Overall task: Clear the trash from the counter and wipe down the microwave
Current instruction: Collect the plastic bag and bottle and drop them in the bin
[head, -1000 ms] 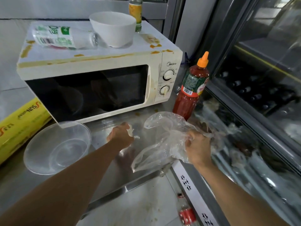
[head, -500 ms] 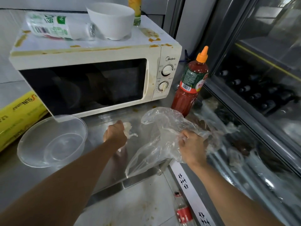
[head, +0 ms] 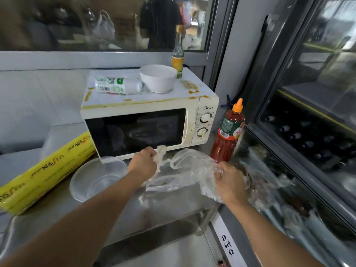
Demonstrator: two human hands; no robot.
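Observation:
A cream microwave point(head: 192, 105) with orange stains on its top stands on the steel counter point(head: 57, 224). On its top lie an empty plastic bottle point(head: 117, 86) on its side and a white bowl point(head: 158, 78). My left hand point(head: 142, 164) is shut on a crumpled whitish scrap point(head: 161, 151), raised in front of the microwave door. My right hand point(head: 229, 182) grips the edge of a clear plastic bag point(head: 188, 170) that hangs between both hands above the counter.
A clear plastic bowl point(head: 96, 178) sits left of my hands, beside a yellow cling-film box point(head: 44, 170). A red sauce bottle point(head: 229, 132) stands right of the microwave, a glass bottle point(head: 178, 53) behind it. A glass-door cooler point(head: 308, 122) fills the right.
My left hand lifted the scrap off the counter toward the bag's mouth. The right hand kept its hold on the bag. The camera tilted up.

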